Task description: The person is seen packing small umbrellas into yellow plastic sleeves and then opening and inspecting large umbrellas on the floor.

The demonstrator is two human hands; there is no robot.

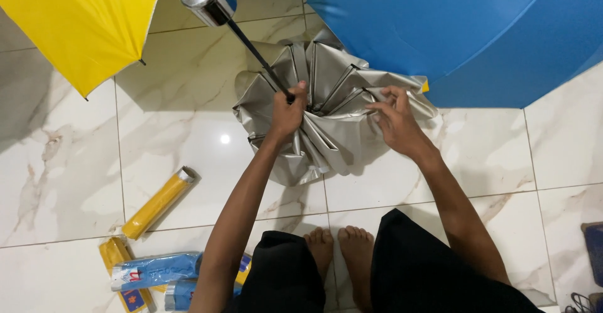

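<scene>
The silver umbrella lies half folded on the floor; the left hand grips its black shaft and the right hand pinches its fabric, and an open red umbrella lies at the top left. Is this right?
Not quite. The open umbrella at the top left is yellow, not red, as the head view shows. The rest holds: the silver umbrella lies half folded on the floor, the left hand grips its black shaft, and the right hand pinches its fabric.

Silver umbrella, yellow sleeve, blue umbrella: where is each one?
silver umbrella (326, 131), head view, on its folded canopy.
yellow sleeve (157, 204), head view, mid-length of the tube.
blue umbrella (465, 30), head view, on its open canopy.
</scene>
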